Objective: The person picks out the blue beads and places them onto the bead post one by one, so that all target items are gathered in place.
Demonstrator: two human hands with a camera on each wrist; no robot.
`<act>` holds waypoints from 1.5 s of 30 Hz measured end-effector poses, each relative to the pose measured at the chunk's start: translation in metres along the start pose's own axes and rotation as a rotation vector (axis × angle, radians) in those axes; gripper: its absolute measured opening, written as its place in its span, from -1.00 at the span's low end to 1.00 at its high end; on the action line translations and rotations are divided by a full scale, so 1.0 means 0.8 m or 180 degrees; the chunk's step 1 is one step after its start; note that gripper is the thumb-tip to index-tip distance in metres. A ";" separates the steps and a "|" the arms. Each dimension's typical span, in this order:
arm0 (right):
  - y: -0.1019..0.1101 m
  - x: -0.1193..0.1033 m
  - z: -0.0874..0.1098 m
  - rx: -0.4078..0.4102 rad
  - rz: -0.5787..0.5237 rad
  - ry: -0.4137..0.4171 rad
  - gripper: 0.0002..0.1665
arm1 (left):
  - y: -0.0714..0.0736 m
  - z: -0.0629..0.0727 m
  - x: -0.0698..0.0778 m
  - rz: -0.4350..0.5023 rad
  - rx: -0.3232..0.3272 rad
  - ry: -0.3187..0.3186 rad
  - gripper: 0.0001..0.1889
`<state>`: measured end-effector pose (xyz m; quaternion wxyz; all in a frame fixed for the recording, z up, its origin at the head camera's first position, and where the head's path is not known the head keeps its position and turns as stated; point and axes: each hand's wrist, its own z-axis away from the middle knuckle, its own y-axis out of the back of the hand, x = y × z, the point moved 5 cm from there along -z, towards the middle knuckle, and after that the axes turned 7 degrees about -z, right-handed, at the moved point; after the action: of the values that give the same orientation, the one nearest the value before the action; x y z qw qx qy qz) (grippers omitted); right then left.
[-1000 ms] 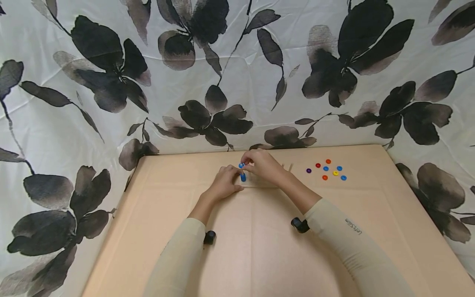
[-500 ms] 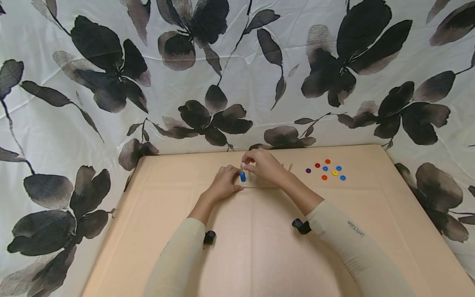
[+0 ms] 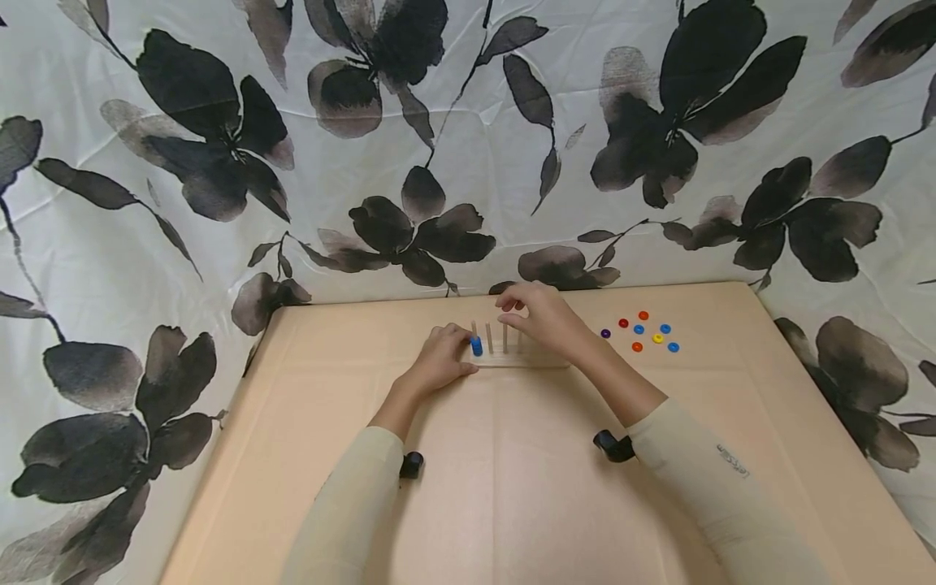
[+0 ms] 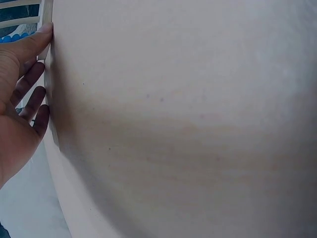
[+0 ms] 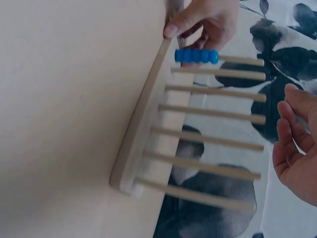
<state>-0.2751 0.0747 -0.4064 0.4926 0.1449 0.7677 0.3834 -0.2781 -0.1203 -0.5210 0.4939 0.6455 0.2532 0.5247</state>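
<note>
A wooden peg board (image 3: pixel 522 361) with a row of several upright pegs stands near the table's far edge. Several blue beads (image 5: pixel 195 55) are stacked on its leftmost peg, whose bare top sticks out above them. My left hand (image 3: pixel 439 358) grips the board's left end, the thumb (image 4: pixel 39 39) on its front edge and the fingers around the end. To the right of the blue stack, my right hand (image 3: pixel 547 321) hovers above the pegs. Its fingers are loosely bent, and nothing shows between them in the right wrist view.
Loose beads lie on the table right of the board: several blue and orange ones, a yellow bead (image 3: pixel 658 338), a red bead (image 3: pixel 623 323) and a purple bead (image 3: pixel 605 333). A flower-printed cloth (image 3: pixel 468 146) hangs behind the table (image 3: pixel 468 487).
One second ago my right hand was at the leftmost peg with a blue bead near its top. That bead has gone down the peg, and the hand has moved right, away from it.
</note>
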 end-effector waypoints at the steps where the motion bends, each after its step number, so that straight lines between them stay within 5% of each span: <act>1: 0.004 0.003 0.003 0.0023 0.0009 -0.0018 -0.76 | 0.000 0.000 0.000 -0.0004 -0.0008 0.0001 -0.43; 23: 0.087 0.077 0.088 0.0522 -0.0046 -0.0051 -0.73 | -0.003 0.000 0.000 0.0002 -0.0009 -0.0002 -0.42; 39: 0.119 0.187 0.175 0.0830 0.0231 -0.0592 -0.68 | -0.001 0.001 0.001 0.0001 -0.0010 0.0033 -0.40; 45: 0.127 0.218 0.193 0.0748 0.0267 -0.0862 -0.62 | -0.001 0.000 0.002 -0.0010 0.0007 0.0011 -0.41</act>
<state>-0.2395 0.3153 -0.4785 0.5547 0.2836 0.7272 0.2882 -0.2773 -0.1188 -0.5210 0.4935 0.6448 0.2556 0.5248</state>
